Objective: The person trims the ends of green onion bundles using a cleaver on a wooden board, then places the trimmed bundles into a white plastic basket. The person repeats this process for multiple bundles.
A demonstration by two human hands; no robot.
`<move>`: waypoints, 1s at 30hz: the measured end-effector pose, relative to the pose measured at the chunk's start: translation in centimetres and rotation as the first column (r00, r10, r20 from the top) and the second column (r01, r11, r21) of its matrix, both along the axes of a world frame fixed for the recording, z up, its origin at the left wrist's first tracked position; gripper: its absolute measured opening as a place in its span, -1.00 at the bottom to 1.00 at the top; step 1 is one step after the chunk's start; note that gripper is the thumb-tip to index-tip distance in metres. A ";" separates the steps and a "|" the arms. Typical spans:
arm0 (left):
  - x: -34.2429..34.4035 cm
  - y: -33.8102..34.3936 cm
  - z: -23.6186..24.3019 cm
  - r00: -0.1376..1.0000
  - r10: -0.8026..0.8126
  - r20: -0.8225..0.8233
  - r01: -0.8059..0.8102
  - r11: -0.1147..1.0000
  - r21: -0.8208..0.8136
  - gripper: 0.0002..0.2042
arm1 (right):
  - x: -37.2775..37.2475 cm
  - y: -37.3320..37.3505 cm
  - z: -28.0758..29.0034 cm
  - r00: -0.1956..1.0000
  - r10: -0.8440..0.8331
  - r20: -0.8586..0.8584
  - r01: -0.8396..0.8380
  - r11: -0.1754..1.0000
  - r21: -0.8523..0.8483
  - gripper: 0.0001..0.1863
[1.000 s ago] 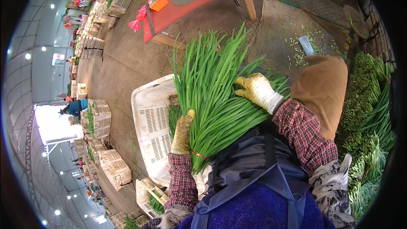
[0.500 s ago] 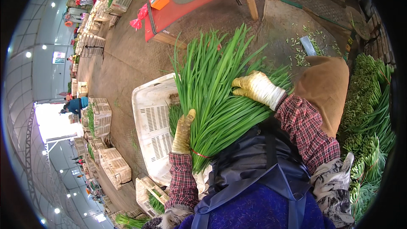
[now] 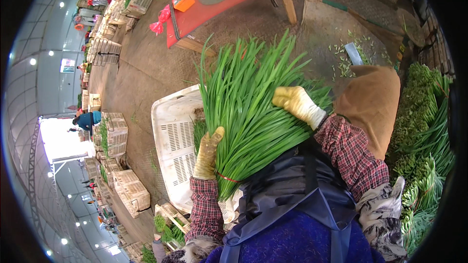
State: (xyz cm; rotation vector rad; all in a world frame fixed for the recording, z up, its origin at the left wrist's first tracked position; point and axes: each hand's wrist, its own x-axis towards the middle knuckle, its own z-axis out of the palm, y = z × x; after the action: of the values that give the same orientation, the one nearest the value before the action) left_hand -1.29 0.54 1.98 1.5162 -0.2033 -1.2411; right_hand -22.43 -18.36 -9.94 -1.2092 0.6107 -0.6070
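Observation:
A big bunch of garlic chives (image 3: 246, 97) lies fanned out across my lap, leaf tips pointing away from me. A red band (image 3: 228, 178) circles its near end. My left hand (image 3: 208, 155), in a yellowed glove, grips the bunch's left side with the thumb up. Over the leaves on the right rests my right hand (image 3: 295, 102), gloved too, its fingers curled in; whatever they pinch is hidden. Behind the bunch, to the left, stands a white plastic crate (image 3: 171, 117) with some greens inside.
Stacked chive bundles (image 3: 421, 136) line my right side, beside a brown cloth (image 3: 373, 102). Ahead stands a red bench (image 3: 229, 5) with an orange box (image 3: 184, 1). A flat blade (image 3: 353, 53) lies among green trimmings. Another crate of greens (image 3: 170, 231) sits at lower left.
My right hand has shifted slightly right, its fingers curling tighter. The leaf tips have spread and settled lower. At the lower left, the greens by the small crate have changed position.

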 end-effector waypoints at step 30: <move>-8.7 0.1 4.7 -0.331 -0.703 0.630 0.382 0.510 0.771 0.18 | -9.6 0.6 13.8 0.973 0.055 -0.224 -0.120 0.950 -0.288 -0.79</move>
State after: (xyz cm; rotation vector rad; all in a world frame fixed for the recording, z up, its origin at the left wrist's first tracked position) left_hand -10.02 0.66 6.67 2.4242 -2.1687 -0.4920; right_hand -32.00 -17.79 3.89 -1.5945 0.6562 -0.5083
